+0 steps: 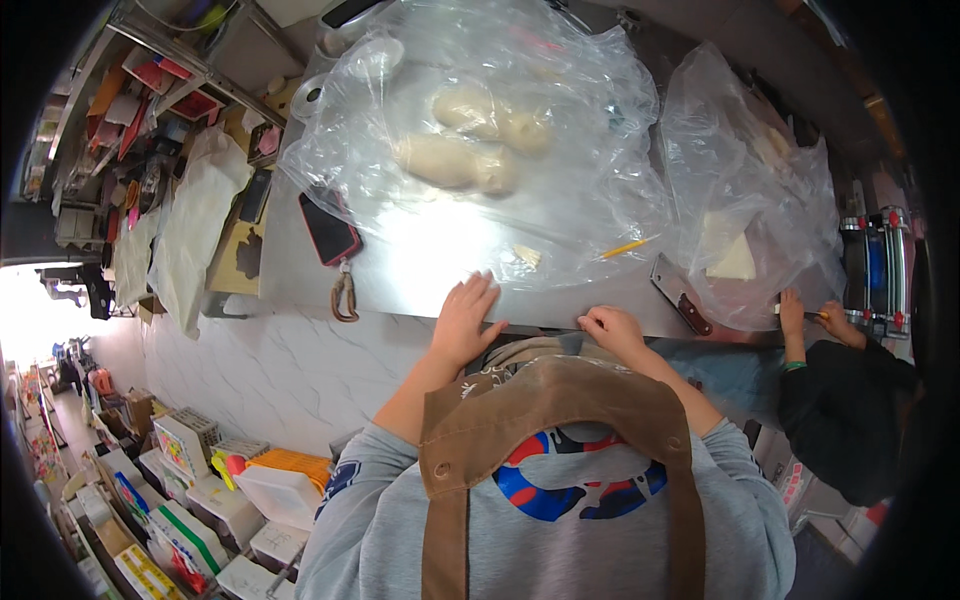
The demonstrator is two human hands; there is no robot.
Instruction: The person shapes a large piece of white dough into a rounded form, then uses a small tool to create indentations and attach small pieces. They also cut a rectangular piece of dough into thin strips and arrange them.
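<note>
My left hand rests palm down on the front edge of a steel table, fingers spread, holding nothing. Curled at the same edge, my right hand shows nothing in its fingers. Beyond both hands a clear plastic sheet is spread out. Two pale, rounded dough-like forms lie side by side, seemingly under the plastic. A small pale scrap and a thin yellow-handled tool are near the sheet's front part. Right of my right hand is a cleaver with a brown handle.
A smartphone with a looped strap lies at left. Another plastic sheet covers a pale slab at right. Beside it, a person's hand holds a small tool. Crowded shelves stand left; storage boxes fill the lower left.
</note>
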